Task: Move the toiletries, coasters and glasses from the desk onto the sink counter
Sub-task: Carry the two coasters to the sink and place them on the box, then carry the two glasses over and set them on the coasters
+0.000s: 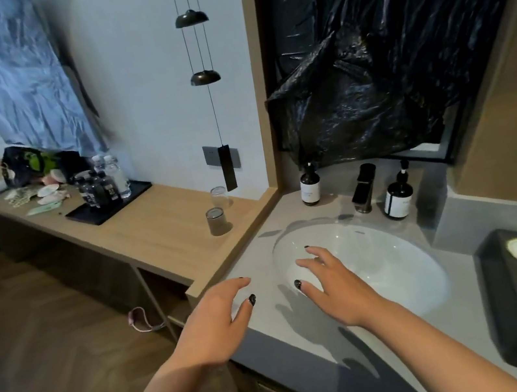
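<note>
Empty hands over the sink
Left hand [218, 319] and right hand [332, 289]: fingers released, holding nothing; two glasses [217, 221] on wooden worktop [153, 227] at 11 o'clock; bottle labels unreadable.

Desk [153, 227] pale wood; sink counter [271, 323] grey; basin [398, 261] white.

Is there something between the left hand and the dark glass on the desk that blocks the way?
Nothing visible does. The left hand hovers open over the counter edge, and the dark glass stands on bare desk beyond it. The clear glass stands behind the dark one, not in the path.
</note>
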Demonstrator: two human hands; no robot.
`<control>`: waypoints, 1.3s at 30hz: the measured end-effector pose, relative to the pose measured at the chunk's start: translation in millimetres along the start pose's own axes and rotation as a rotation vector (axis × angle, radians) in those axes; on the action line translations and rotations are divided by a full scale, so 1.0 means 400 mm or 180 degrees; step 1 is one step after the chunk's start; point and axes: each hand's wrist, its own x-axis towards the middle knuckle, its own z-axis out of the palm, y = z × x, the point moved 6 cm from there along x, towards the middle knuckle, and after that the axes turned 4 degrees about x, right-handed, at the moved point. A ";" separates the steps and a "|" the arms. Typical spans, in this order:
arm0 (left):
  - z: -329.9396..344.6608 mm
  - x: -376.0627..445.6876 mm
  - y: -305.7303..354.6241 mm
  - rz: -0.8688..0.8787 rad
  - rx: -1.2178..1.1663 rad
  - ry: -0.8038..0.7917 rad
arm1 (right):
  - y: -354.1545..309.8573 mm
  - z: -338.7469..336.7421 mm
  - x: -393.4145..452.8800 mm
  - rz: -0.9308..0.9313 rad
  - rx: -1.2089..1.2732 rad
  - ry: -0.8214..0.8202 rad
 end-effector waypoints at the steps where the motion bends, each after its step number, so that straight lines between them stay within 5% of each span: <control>1: -0.009 0.003 -0.021 -0.0026 0.0036 -0.0017 | -0.016 0.006 0.013 0.0019 -0.0012 -0.0008; 12: -0.048 0.132 -0.212 -0.0332 -0.0164 -0.0085 | -0.080 0.057 0.223 0.0236 -0.0073 -0.0024; 39: -0.089 0.895 -0.663 0.0219 -0.0350 -0.0420 | -0.103 0.252 0.963 0.0801 0.0067 -0.0141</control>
